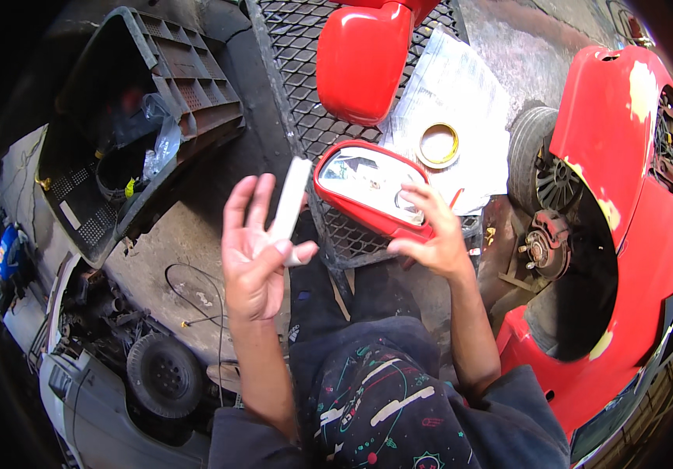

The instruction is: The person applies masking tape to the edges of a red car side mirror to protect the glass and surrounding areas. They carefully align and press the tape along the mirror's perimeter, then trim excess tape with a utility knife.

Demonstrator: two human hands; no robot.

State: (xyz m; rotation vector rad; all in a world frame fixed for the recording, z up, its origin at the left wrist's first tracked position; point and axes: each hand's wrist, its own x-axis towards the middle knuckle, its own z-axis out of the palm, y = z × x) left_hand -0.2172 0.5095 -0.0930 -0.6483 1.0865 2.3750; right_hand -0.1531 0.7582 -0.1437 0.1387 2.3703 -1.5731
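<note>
My left hand [260,270] grips a flat, narrow white piece [291,199] between thumb and fingers. It is seen edge-on, so I cannot tell its exact kind. Just right of it a red car side mirror [375,223] lies glass up on the near end of a metal mesh table. Over the mirror's right end is my right hand [434,234], thumb and fingers apart with nothing held; whether the fingertips touch the glass cannot be told. A roll of tape [438,146] lies on white paper [461,94] beyond that hand.
Another red mirror housing [361,62] rests farther back on the mesh table [293,70]. At right stands a red car body [629,148] with a bare wheel hub [543,246] and a loose wheel [535,160]. A dark plastic crate [188,70] lies tipped at left, above a cable [196,270] on the floor.
</note>
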